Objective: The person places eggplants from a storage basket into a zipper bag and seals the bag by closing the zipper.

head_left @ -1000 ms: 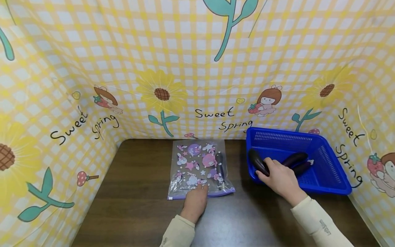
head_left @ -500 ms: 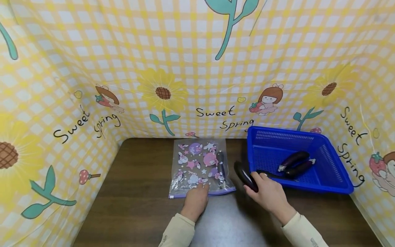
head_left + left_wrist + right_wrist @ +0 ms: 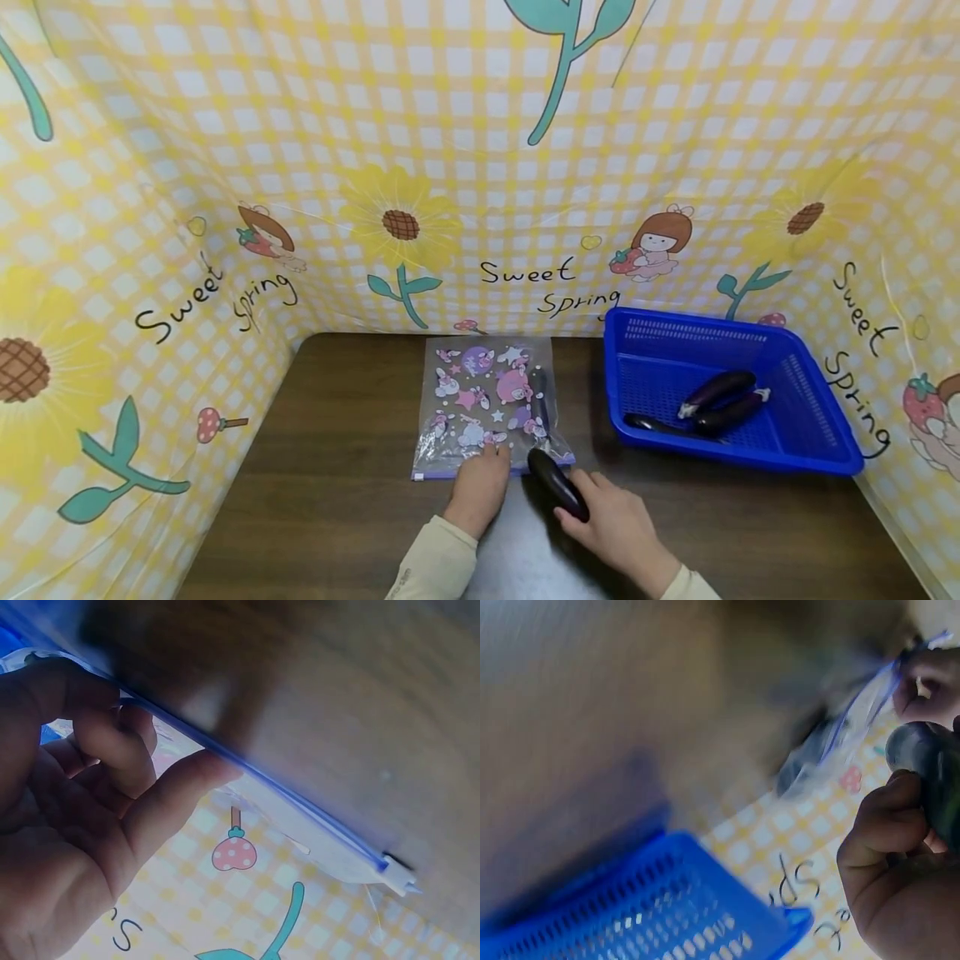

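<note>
A clear zip bag (image 3: 465,392) printed with pink and purple cartoon figures lies flat on the table, its purple zip edge nearest me. My left hand (image 3: 478,493) holds that edge near its middle; in the left wrist view the thumb (image 3: 184,784) and bent fingers are at the zip strip. A dark eggplant (image 3: 557,485) is gripped in my right hand (image 3: 617,527), its rounded end over the right part of the bag's mouth. Inside the bag, along the right side, a slim dark eggplant (image 3: 542,404) shows through the plastic.
A blue perforated basket (image 3: 821,421) stands at the right of the table, with eggplants (image 3: 717,390) lying on its bottom. Yellow checked cloth (image 3: 480,192) walls in the table (image 3: 322,500) at the back and sides.
My right hand has lifted the eggplant out of the blue basket and carried it left to the bag's mouth. My left hand has stayed at the zip edge.
</note>
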Demonstrator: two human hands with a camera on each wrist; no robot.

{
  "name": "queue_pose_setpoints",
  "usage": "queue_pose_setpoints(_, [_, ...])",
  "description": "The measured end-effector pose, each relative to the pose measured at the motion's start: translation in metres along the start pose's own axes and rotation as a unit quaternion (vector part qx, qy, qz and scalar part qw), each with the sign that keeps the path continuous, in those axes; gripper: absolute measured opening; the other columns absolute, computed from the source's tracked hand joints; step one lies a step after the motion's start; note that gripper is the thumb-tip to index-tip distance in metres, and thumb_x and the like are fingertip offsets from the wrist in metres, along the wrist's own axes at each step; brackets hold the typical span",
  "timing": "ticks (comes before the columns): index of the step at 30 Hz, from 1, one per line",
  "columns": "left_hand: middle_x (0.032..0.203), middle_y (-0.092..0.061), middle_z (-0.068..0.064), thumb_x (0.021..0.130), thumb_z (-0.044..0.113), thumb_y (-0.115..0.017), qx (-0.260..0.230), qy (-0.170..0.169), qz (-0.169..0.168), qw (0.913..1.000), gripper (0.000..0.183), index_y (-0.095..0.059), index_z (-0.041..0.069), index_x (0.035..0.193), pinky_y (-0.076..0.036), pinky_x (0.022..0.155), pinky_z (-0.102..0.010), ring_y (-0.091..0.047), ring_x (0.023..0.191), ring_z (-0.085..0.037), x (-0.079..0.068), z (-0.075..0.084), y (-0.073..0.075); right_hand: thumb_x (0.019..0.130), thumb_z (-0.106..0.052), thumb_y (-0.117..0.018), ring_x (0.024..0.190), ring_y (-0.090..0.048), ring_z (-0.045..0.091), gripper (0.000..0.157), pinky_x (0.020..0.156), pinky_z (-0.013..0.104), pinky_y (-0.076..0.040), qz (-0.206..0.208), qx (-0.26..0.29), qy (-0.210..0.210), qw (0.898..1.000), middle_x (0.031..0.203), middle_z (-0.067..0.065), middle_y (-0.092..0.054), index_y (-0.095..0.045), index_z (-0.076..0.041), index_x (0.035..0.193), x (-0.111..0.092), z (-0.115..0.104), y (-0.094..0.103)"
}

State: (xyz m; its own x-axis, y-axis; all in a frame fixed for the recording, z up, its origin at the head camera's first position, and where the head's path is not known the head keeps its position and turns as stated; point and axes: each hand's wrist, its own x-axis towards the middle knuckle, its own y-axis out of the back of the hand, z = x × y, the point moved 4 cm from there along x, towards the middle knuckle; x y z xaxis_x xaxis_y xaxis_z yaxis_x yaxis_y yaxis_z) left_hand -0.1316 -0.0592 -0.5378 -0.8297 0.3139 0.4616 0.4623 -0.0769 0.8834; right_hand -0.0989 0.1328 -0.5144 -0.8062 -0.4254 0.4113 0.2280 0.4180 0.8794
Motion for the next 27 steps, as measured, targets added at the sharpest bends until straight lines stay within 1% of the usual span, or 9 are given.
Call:
queue_pose_setpoints(3, [0.07,-0.055,-0.009,0.076,0.008,-0.073,-0.002,0.004,0.006,1.0,0.017,-0.057,0.005,0.081,-0.043,0.037,-0.034,-0.053,0.044,-0.018,0.001,-0.001,-0.002,0.076,-0.042,-0.082,0.055,-0.046,0.009,0.041,0.044,0.029,-0.037,-0.027,0.01,-0.003,1.0,0.079,-0.005,-0.056,-0.063,-0.017,0.103,-0.005,-0.01,-0.01])
queue_pose_setpoints(6, [0.07,-0.055,-0.009,0.076,0.013,-0.076,-0.006,0.008,-0.003,0.9999,0.021,-0.057,0.006,0.081,-0.043,0.037,-0.034,-0.053,0.044,-0.019,0.001,-0.002,-0.005,0.076,-0.041,-0.081,0.054,-0.045,0.009,0.04,0.044,0.029,-0.036,-0.043,0.007,-0.006,0.999,0.077,-0.006,-0.054,-0.06,-0.017,0.101,-0.008,-0.017,-0.016])
queue_pose_setpoints(10, [0.071,-0.055,-0.009,0.078,0.015,-0.076,-0.004,0.011,-0.007,0.9999,0.022,-0.056,0.006,0.081,-0.044,0.037,-0.034,-0.053,0.043,-0.018,0.001,-0.001,-0.005,0.074,-0.04,-0.079,0.052,-0.045,0.012,0.041,0.043,0.03,-0.035,-0.048,-0.013,-0.009,0.999,0.074,-0.004,-0.051,-0.057,-0.015,0.098,-0.008,-0.023,-0.023])
queue_pose_setpoints(14, [0.072,-0.055,-0.009,0.077,0.014,-0.075,0.004,0.007,0.011,0.9999,0.023,-0.055,0.006,0.079,-0.042,0.036,-0.033,-0.051,0.043,-0.016,0.0,0.0,-0.004,0.073,-0.038,-0.078,0.05,-0.047,0.016,0.04,0.041,0.033,-0.035,-0.045,-0.028,-0.024,0.998,0.073,0.0,-0.052,-0.055,-0.013,0.095,-0.007,-0.026,-0.029])
queue_pose_setpoints(17, [0.076,-0.058,-0.011,0.076,0.01,-0.074,0.004,0.005,0.023,0.9997,0.02,-0.056,0.004,0.081,-0.042,0.036,-0.032,-0.05,0.042,-0.014,0.0,0.0,-0.003,0.074,-0.036,-0.079,0.05,-0.047,0.017,0.04,0.04,0.033,-0.036,-0.041,-0.024,-0.042,0.998,0.075,0.002,-0.053,-0.057,-0.012,0.097,-0.004,-0.03,-0.033])
queue_pose_setpoints(19, [0.078,-0.058,-0.012,0.076,0.007,-0.073,-0.005,0.013,0.019,0.9997,0.019,-0.057,0.002,0.084,-0.043,0.036,-0.032,-0.052,0.044,-0.016,0.0,-0.001,-0.004,0.077,-0.035,-0.081,0.052,-0.048,0.018,0.041,0.041,0.034,-0.036,-0.044,-0.02,-0.056,0.997,0.077,0.003,-0.055,-0.058,-0.011,0.101,-0.002,-0.032,-0.035])
queue_pose_setpoints(21, [0.078,-0.057,-0.013,0.076,0.007,-0.073,-0.022,0.03,0.009,0.9993,0.021,-0.057,0.001,0.087,-0.045,0.038,-0.034,-0.054,0.046,-0.018,0.001,-0.004,-0.005,0.079,-0.036,-0.081,0.054,-0.051,0.019,0.044,0.042,0.035,-0.039,-0.047,-0.016,-0.068,0.996,0.08,0.005,-0.056,-0.059,-0.01,0.105,0.0,-0.034,-0.037])
queue_pose_setpoints(24, [0.075,-0.053,-0.012,0.075,0.011,-0.078,-0.044,0.056,-0.009,0.9975,0.028,-0.056,0.001,0.09,-0.048,0.041,-0.036,-0.057,0.051,-0.022,0.001,-0.007,-0.008,0.08,-0.037,-0.083,0.057,-0.055,0.022,0.046,0.043,0.037,-0.042,-0.045,-0.017,-0.083,0.995,0.083,0.008,-0.057,-0.058,-0.009,0.108,0.005,-0.036,-0.04])
queue_pose_setpoints(27, [0.075,-0.053,-0.012,0.072,0.016,-0.085,-0.057,0.063,-0.021,0.9961,0.038,-0.055,0.001,0.09,-0.049,0.042,-0.037,-0.058,0.053,-0.023,0.001,-0.009,-0.009,0.079,-0.037,-0.084,0.056,-0.057,0.025,0.048,0.043,0.039,-0.043,-0.035,-0.023,-0.095,0.995,0.082,0.01,-0.057,-0.057,-0.007,0.105,0.01,-0.038,-0.043])
